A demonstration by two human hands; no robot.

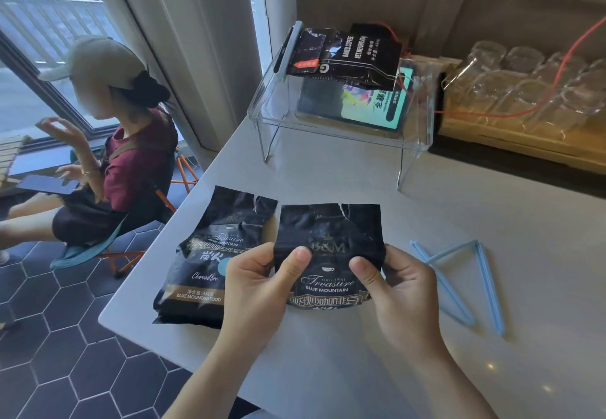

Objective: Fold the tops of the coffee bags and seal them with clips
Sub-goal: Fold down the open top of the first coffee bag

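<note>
Two black coffee bags lie on the white table (pixel 328 369). The right coffee bag (pixel 329 231) is held at both side edges: my left hand (pixel 259 290) grips its left edge, my right hand (pixel 396 290) its right edge, thumbs on the front. Its torn top stands open and flat. The left coffee bag (pixel 210 254) lies beside it, touching my left hand, its top also torn and unfolded. Two light blue clips (pixel 459 284) lie open in V shapes on the table just right of my right hand.
A clear acrylic riser (pixel 334 139) at the back holds more coffee bags (pixel 347 54) on top and a lit tablet beneath. Glass cups (pixel 524 87) fill a tray at the back right. A person sits on a chair (pixel 108 244) left of the table's edge.
</note>
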